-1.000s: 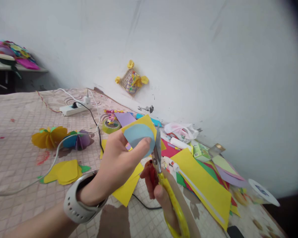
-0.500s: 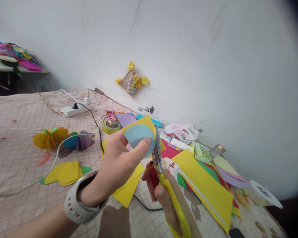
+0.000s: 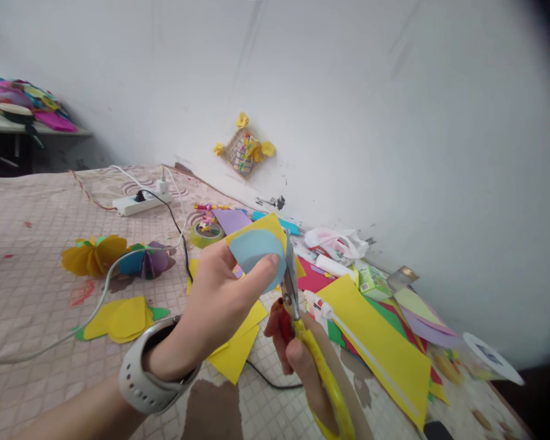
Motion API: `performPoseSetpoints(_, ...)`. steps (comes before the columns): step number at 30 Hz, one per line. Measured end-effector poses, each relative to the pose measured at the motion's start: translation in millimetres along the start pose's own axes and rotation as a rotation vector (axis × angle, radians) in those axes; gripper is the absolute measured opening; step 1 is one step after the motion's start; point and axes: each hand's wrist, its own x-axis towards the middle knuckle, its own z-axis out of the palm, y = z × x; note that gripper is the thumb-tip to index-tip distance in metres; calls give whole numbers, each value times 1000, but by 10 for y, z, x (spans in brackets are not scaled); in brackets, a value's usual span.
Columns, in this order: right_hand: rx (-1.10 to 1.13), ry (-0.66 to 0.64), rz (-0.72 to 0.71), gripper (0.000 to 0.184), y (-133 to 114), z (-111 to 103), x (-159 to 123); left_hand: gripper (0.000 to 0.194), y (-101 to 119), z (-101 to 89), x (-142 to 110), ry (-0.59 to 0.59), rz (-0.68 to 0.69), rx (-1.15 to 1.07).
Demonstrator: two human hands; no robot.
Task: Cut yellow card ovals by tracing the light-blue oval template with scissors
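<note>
Between thumb and fingers, my left hand [image 3: 231,299] pinches a light blue rounded paper piece [image 3: 256,253] laid over yellow paper [image 3: 271,225]. A pale watch [image 3: 146,379] is on that wrist. Yellow-handled scissors [image 3: 318,360] are gripped in my right hand [image 3: 305,366], their blades pointing up along the right edge of the papers. The blades look nearly closed at that edge. Below the hands lie yellow paper pieces [image 3: 233,354]. A glue gun [image 3: 321,305] rests on the right, partly hidden behind my right hand.
A power strip [image 3: 142,203] with cables stands at the back left. Folded paper shapes [image 3: 94,253], cut yellow pieces [image 3: 119,319] and a tape roll [image 3: 206,233] lie on the left. Yellow sheet [image 3: 380,348], plastic bag [image 3: 337,241] and green box [image 3: 371,279] crowd the right.
The scissor blades have come closer together at the paper's edge, and the right-hand fingers have shifted slightly. My left hand keeps its hold on the papers.
</note>
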Motion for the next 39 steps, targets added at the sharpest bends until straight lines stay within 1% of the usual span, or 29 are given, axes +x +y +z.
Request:
performPoseSetpoints(3,13,-9,-15,49,-1,6,-6,9,-1,0,-2,-3,0,-12)
performPoseSetpoints(6,-2,41,31,53,-57,38,-16,10,-6,-1,-2,-8,5,-16)
performPoseSetpoints(8,10,56,29,55,-89,60,-21,11,-10,-4,-2,-8,2,-13)
performPoseSetpoints(16,19,68,54,55,-71,56,-32,12,-2,-3,-10,23,-4,12)
performPoseSetpoints(21,36,43,45,55,-67,46,-30,17,20,7,-13,1,13,-1)
performPoseSetpoints(32,5,78,88,56,-150,74,-41,16,13,2,-9,10,1,27)
performPoseSetpoints(39,-51,80,47,55,-166,55,-28,14,7,0,-13,7,10,5)
